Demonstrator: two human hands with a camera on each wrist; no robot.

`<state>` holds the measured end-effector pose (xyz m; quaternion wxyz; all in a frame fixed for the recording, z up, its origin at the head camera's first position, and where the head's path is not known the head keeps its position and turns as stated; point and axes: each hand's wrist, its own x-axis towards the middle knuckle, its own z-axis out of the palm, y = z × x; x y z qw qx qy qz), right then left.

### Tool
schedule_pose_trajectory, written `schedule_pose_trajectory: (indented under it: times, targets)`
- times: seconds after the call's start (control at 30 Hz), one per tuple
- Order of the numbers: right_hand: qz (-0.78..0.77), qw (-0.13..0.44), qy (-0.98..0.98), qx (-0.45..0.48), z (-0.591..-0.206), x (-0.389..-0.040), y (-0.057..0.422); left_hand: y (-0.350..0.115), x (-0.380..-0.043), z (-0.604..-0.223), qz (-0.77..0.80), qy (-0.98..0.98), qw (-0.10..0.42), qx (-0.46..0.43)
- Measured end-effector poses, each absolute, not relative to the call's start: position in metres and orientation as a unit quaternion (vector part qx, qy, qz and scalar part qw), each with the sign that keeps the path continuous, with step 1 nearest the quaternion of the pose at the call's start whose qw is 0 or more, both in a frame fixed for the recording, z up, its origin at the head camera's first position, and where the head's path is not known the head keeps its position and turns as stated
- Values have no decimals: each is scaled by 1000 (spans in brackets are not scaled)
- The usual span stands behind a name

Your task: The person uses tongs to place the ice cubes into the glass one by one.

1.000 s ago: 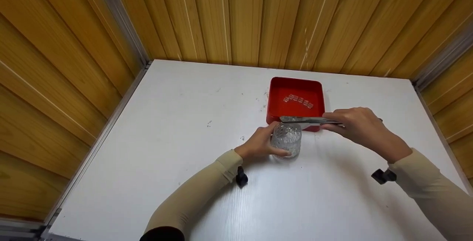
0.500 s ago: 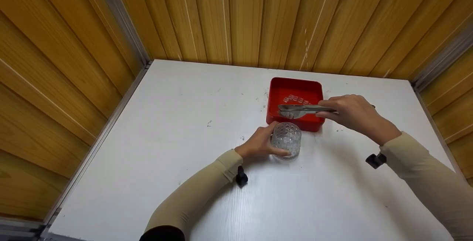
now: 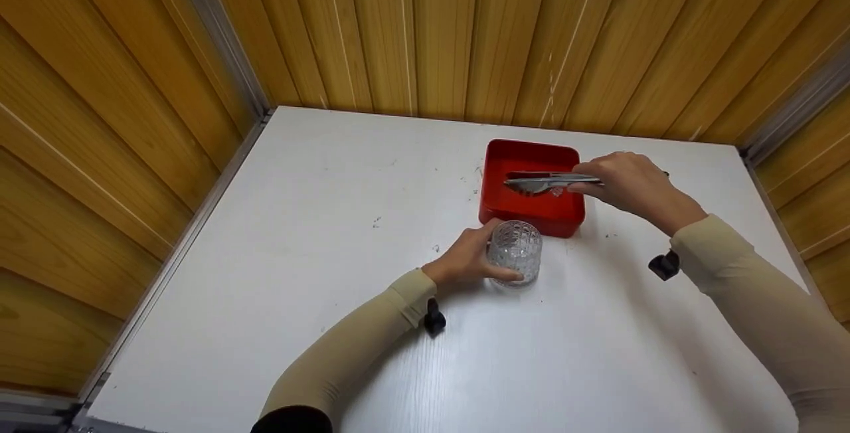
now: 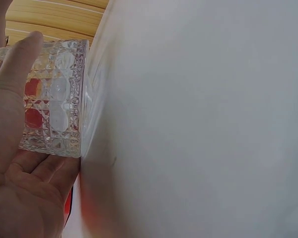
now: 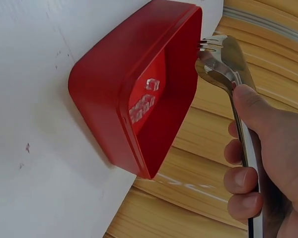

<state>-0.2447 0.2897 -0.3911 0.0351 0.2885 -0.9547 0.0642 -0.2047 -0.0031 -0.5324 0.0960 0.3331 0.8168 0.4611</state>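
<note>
My left hand (image 3: 466, 258) grips a clear, cut-pattern glass (image 3: 516, 254), which stands upright on the white table. Thumb and fingers (image 4: 49, 171) wrap the glass from opposite sides in the left wrist view. Metal tongs (image 3: 541, 182) lie in the grip of my right hand (image 3: 627, 184). Their ends, one with fork tines, reach over a red square box (image 3: 531, 222) just behind the glass. Several small clear cubes (image 5: 143, 106) rest on the box floor; in the head view the tongs cover most of them. Nothing shows between the tong ends (image 5: 216, 59) in the right wrist view.
The white table (image 3: 319, 240) stretches mostly to the left, with small dark marks on its surface. Wood-panelled walls (image 3: 412, 41) close in the back and both sides. A black wrist mount (image 3: 435, 319) sits below my left wrist.
My right hand has carried the tongs from above the glass, back and slightly left, to over the red box. The left hand and glass have stayed in place.
</note>
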Motion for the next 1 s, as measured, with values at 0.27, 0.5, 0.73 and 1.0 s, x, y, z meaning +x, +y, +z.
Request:
schedule_pose_trajectory:
  times: [0.27, 0.5, 0.73, 1.0]
  targets:
    - [63, -10, -962, 264, -391, -265, 289, -2, -206, -533, 466, 814, 94, 336]
    - [50, -25, -962, 266, -393, -278, 284, -3, -206, -532, 463, 812, 79, 347]
    - [34, -36, -964, 260, -395, -290, 278, -3, -206, -531, 466, 810, 86, 345]
    - [27, -39, -965, 257, -396, -297, 272, -3, -206, -531, 471, 810, 97, 337]
